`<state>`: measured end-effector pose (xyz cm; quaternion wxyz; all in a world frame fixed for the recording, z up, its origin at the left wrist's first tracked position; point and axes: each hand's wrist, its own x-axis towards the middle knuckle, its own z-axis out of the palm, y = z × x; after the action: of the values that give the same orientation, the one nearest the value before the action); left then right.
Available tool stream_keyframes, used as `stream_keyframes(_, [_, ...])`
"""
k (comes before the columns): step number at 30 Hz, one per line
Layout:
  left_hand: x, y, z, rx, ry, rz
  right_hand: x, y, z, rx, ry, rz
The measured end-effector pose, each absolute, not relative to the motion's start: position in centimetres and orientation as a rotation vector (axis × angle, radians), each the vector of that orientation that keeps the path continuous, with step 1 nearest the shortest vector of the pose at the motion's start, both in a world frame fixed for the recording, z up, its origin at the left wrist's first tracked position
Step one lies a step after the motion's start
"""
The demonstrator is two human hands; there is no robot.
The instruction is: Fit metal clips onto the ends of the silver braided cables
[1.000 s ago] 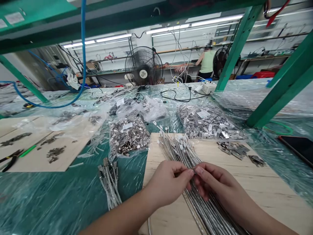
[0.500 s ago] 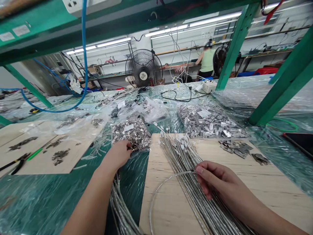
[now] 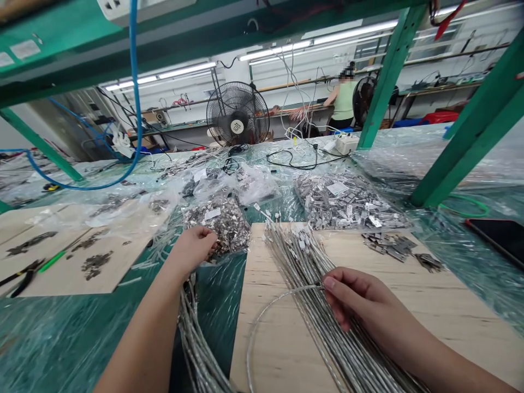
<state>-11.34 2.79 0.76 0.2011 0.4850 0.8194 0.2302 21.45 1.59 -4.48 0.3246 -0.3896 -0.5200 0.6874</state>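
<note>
My left hand (image 3: 195,246) is at the near left edge of a clear plastic bag of small shiny metal parts (image 3: 231,221). Its fingers are curled together, and whatever they pinch is hidden. Between the thumb and fingers of my right hand (image 3: 354,297) is the end of a thin silvery cable (image 3: 262,311), which loops out to the left. Below that hand, a thick bundle of similar cables (image 3: 301,273) with small white ends lies along a wooden board (image 3: 256,338). A second cable bundle (image 3: 196,344) hangs beneath my left forearm.
A bag of flat metal pieces (image 3: 347,202) lies behind the board, with loose pieces (image 3: 388,246) on its right side. Another board (image 3: 123,262) at left carries small parts and pliers (image 3: 24,278). Green posts (image 3: 462,125), a fan (image 3: 237,117) and a phone (image 3: 499,237) stand or lie around.
My left hand has drawn slightly up and left at the bag, its fingers now closer together. My right hand keeps its hold on the cable end. The whole view has shifted a little.
</note>
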Motion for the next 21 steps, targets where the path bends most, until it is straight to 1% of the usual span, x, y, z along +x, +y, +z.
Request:
stream_keyframes(3, [-11.54,2.76,0.64,1.318,2.262,0.642,21.43,1.61,-4.34,-1.031,-1.378,1.797])
stream_keyframes(12, [-12.04,2.87,0.11,1.421,2.191,0.466,21.56,1.6,-4.48,-0.996,-1.369,1.82])
stream_keyframes(21, [-11.69,2.61,0.34,1.535,2.281,0.402,21.57,1.59,-4.53,-1.012,-1.358,1.813])
